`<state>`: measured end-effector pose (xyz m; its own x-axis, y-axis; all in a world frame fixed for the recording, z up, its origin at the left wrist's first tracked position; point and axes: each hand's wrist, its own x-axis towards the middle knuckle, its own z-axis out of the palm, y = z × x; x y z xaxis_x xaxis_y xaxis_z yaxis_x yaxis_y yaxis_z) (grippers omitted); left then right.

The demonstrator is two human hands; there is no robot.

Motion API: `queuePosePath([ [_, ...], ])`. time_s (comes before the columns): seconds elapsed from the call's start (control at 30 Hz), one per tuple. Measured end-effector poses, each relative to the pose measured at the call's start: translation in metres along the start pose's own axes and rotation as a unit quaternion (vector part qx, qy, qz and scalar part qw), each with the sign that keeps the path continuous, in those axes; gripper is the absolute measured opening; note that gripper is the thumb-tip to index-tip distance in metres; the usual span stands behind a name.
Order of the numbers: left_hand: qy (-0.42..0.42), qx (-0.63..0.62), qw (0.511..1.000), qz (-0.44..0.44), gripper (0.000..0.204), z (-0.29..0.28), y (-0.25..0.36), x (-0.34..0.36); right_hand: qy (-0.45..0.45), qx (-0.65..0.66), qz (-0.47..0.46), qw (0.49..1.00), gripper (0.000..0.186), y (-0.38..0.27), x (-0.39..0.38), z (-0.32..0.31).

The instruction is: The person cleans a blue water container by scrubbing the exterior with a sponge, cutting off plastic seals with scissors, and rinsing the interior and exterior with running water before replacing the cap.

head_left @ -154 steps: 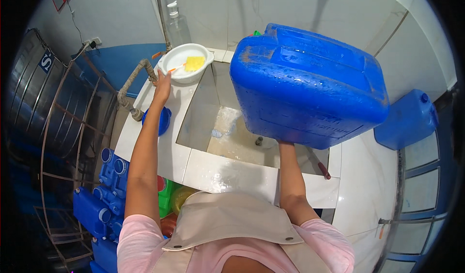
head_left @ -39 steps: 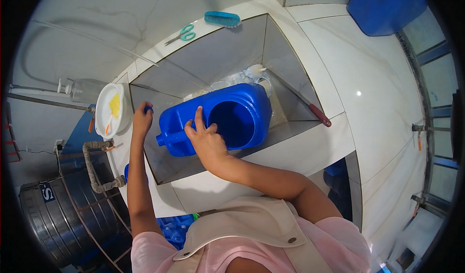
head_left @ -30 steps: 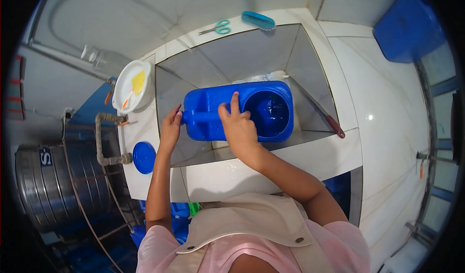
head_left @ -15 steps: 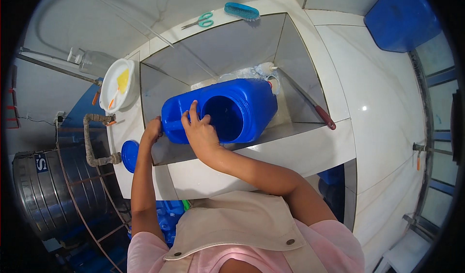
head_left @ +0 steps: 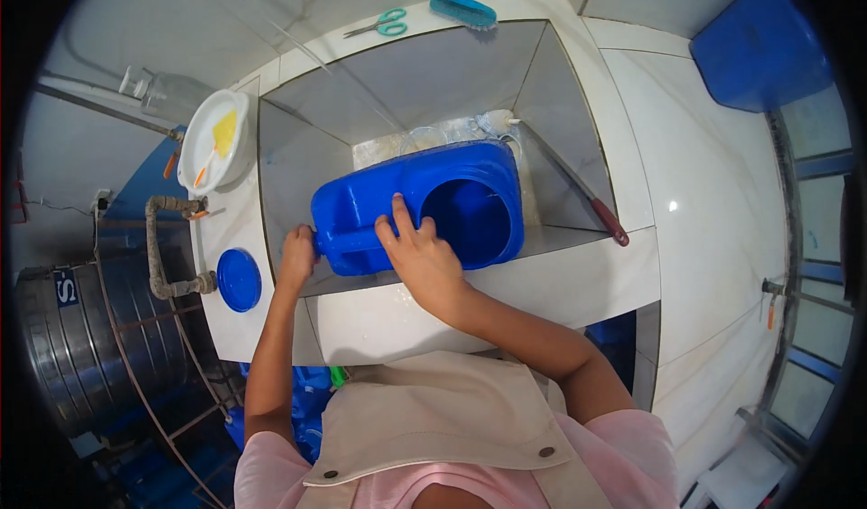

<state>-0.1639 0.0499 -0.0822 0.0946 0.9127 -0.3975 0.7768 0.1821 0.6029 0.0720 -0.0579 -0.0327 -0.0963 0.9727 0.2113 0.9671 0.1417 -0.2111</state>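
A large blue plastic jug lies in the grey-tiled sink, its wide round mouth facing up toward me. My left hand is closed around a small blue spout or cap at the jug's left end; the fingers mostly cover it. My right hand grips the jug's top between its handle and the wide mouth, fingers spread apart and fingertips on the plastic. A round blue lid lies on the ledge left of my left hand. Behind the jug, a long-handled brush with a dark red grip leans on the sink's right edge.
Scissors and a turquoise scrub brush lie on the sink's far rim. On the left stand a white basin with a yellow sponge, pipes and a steel tank. A blue bin is at the far right.
The jug has shifted right in the sink and rolled slightly, its mouth now further right. My right hand has moved right with it; my left hand stays at its left end.
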Motion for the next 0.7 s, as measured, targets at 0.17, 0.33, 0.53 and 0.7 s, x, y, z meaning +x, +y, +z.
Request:
queuePosePath([
  [0.17, -0.211, -0.437, 0.816, -0.314, 0.023, -0.010, 0.014, -0.014, -0.021, 0.025, -0.002, 0.999, 0.038, 0.014, -0.008, -0.008],
  [0.33, 0.159, -0.018, 0.981, 0.110, 0.027, 0.031, 0.034, -0.039, -0.032, 0.004, -0.016, 0.999, 0.041, 0.029, -0.015, -0.015],
  [0.53, 0.122, 0.057, 0.972, 0.194, 0.018, 0.027, 0.045, -0.052, -0.023, 0.018, -0.011, 1.000, 0.040, 0.038, -0.021, -0.016],
  [0.7, 0.231, 0.107, 0.944, 0.210, 0.037, 0.037, -0.002, -0.030, 0.036, 0.013, -0.035, 0.999, 0.043, 0.020, -0.020, -0.007],
])
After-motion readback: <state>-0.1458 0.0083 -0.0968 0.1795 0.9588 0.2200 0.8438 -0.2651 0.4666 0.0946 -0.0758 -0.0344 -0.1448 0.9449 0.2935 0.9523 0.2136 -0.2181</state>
